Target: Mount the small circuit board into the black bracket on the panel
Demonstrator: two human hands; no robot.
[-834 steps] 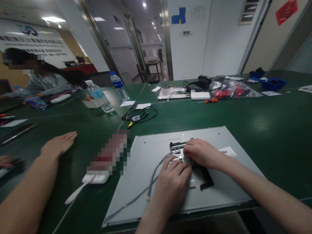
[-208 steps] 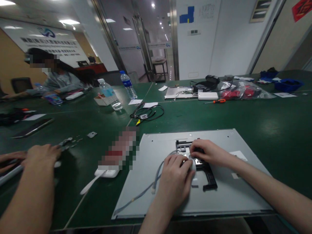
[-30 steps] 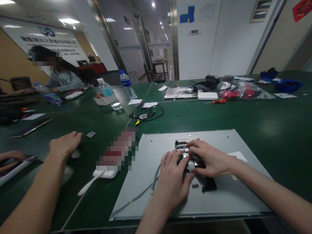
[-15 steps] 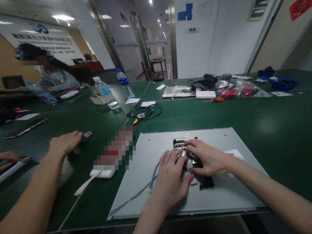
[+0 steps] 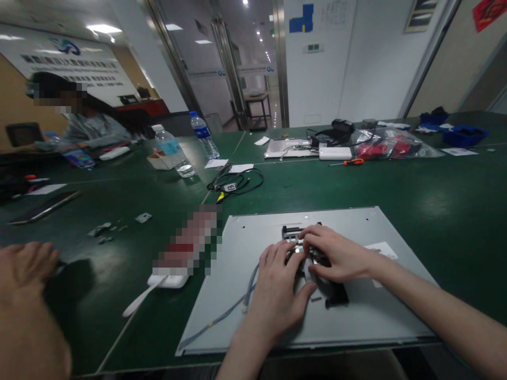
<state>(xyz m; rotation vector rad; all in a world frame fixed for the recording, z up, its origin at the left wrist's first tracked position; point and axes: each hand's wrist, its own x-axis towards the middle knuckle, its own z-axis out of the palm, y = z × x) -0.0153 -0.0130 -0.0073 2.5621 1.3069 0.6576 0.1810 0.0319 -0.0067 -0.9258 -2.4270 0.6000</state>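
Observation:
A flat pale-grey metal panel (image 5: 222,285) lies on the table in front of me. At its middle sits a black metal bracket (image 5: 338,296), mostly covered by my hands. My left hand (image 5: 277,287) rests over the bracket's left side, fingers bent onto it and thumb set apart. From the right, my right hand (image 5: 336,256) curls its fingers and thumb around the bracket's upper part. What lies between its fingertips is hidden. A grey cable (image 5: 222,319) runs from beside my left hand across the panel's lower left.
Another person's hand (image 5: 27,264) is at the left edge, near small metal pieces (image 5: 102,230). A white power bank (image 5: 170,279) lies left of the panel. Beyond are black cables (image 5: 237,182), water bottles (image 5: 204,136), an orange-handled screwdriver (image 5: 352,162) and a plastic bag (image 5: 392,145).
The other person's arm has pulled back toward the lower left, uncovering small metal pieces. My right fingers have shifted slightly at the bracket; my left hand stays almost in place.

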